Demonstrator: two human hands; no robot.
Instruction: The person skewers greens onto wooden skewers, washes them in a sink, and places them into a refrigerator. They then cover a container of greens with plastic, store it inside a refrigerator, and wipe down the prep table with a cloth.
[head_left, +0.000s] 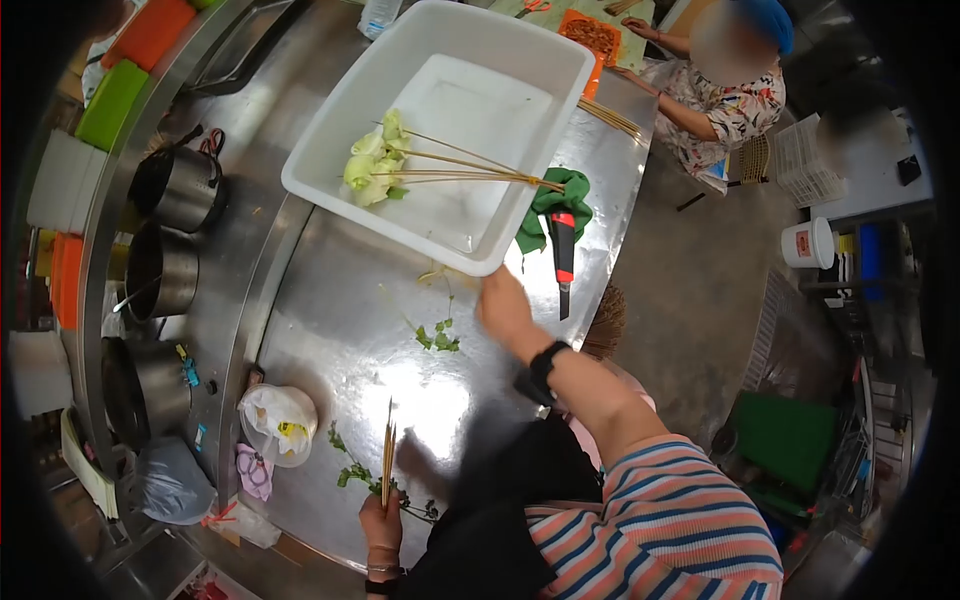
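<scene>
My left hand (380, 525) is closed around a small bundle of thin bamboo skewers (388, 455), tips pointing up and away from me. Leafy green herb sprigs (350, 470) lie on the steel beside that hand. My right hand (505, 312) is curled just below the near corner of a white plastic tub (395, 232); its fingertips are hidden. More herb leaves (437, 337) lie left of it. Inside the tub, pale green leafy vegetables (375, 160) are threaded on skewers (460, 160), whose ends lean over the rim near a green cloth (570, 190).
A red and black utility knife (563, 250) lies by the table's right edge. Metal pots (165, 270) line the left shelf, above a lidless tub with a plastic bag (280, 420). Another person (715, 110) sits across the table near an orange tray of food (592, 38).
</scene>
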